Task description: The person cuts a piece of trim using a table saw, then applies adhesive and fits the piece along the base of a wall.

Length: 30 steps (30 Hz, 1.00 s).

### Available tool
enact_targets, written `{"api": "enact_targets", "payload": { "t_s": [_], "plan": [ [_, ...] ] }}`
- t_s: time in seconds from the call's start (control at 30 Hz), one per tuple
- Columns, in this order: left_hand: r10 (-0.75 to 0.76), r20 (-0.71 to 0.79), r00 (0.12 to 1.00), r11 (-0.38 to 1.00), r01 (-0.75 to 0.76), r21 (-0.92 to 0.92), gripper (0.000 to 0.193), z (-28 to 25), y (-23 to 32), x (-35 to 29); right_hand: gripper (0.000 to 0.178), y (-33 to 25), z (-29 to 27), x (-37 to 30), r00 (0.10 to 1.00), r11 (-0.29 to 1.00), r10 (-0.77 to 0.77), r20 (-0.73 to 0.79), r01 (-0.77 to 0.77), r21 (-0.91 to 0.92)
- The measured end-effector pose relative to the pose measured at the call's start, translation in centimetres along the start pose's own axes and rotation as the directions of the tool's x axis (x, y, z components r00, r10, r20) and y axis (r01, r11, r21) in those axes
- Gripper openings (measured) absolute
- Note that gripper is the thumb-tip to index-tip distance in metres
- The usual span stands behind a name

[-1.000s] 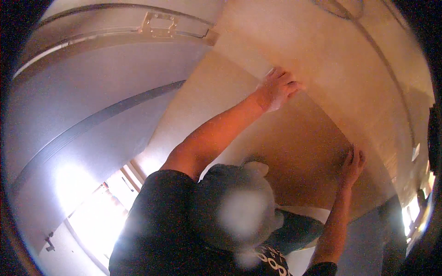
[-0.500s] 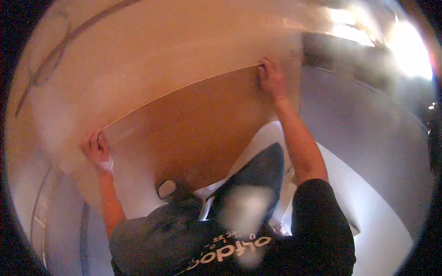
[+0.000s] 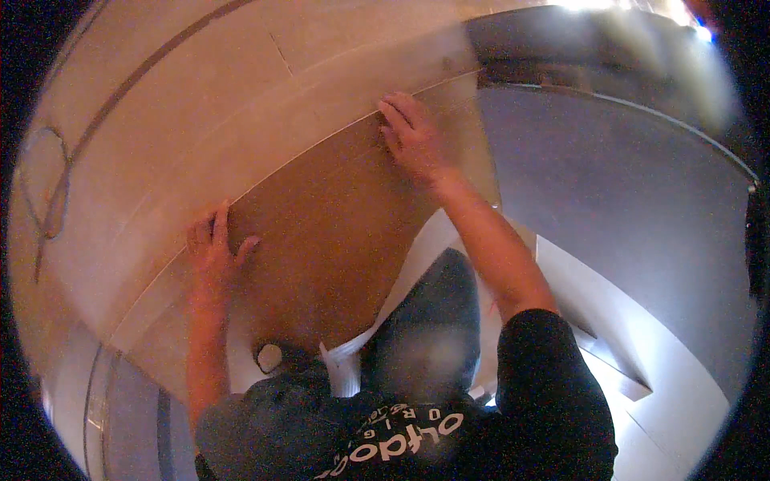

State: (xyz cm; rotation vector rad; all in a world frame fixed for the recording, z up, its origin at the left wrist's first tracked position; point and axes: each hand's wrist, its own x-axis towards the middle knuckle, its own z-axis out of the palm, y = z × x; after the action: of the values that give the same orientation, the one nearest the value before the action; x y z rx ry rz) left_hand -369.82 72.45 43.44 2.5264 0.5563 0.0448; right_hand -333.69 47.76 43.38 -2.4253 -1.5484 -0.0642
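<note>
In front of me lies a broad flat brown panel (image 3: pixel 321 216) with a straight, pale far edge; what it is made of, I cannot tell. My left hand (image 3: pixel 212 244) rests on the left part of that edge, fingers stretched and thumb spread to the side. Farther right along the same edge, my right hand (image 3: pixel 413 140) lies with its fingers reaching over the line and slightly bent. Neither hand visibly grips anything. Beyond the edge a lighter tan surface (image 3: pixel 233 104) continues.
A dark strip (image 3: pixel 152 60) curves across the far left, beside a thin cord loop (image 3: pixel 60 192). At right spreads a grey surface (image 3: pixel 609 176) with a dark rim. White curved material (image 3: pixel 593 293) lies near my right arm. My dark-clad knee (image 3: pixel 433 313) is close below the panel.
Both hands have shifted along the edge, the left to the right and up, the right to the left. My left fingers have spread out. The view has turned somewhat.
</note>
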Motion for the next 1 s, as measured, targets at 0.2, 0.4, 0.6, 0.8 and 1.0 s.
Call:
{"api": "enact_targets", "payload": {
  "t_s": [0.2, 0.4, 0.6, 0.8, 1.0],
  "plan": [
    [-0.06, 0.063, 0.996, 0.988, 0.051, 0.144, 0.08, -2.3, -5.4, -4.3, 0.039, 2.6, 2.1, -2.5, 0.967, 0.964, 0.252, -0.022, -0.253, -0.079],
    [-0.205, 0.019, 0.979, 0.96, 0.198, 0.197, 0.077, -4.0, -9.5, -9.9, 0.041, -1.2, 4.8, -2.1, 0.998, 0.993, 0.059, 0.021, -0.057, -0.1],
    [-0.102, -0.113, 0.988, 0.93, 0.136, 0.342, 0.063, -5.3, -13.9, -15.5, 0.041, -9.7, 6.2, -3.5, 0.986, 0.989, 0.148, -0.074, -0.149, -0.014],
    [-0.085, -0.197, 0.977, 0.949, 0.139, 0.283, 0.05, -9.8, -22.6, -20.5, 0.039, -21.9, 7.5, -2.6, 0.987, 0.988, 0.152, -0.049, -0.151, 0.022],
    [-0.09, -0.18, 0.979, 0.961, 0.133, 0.242, 0.047, -8.8, -23.9, -21.9, 0.038, -23.2, 7.5, -1.6, 0.993, 0.988, 0.113, -0.044, -0.108, 0.111]
  ]
}}
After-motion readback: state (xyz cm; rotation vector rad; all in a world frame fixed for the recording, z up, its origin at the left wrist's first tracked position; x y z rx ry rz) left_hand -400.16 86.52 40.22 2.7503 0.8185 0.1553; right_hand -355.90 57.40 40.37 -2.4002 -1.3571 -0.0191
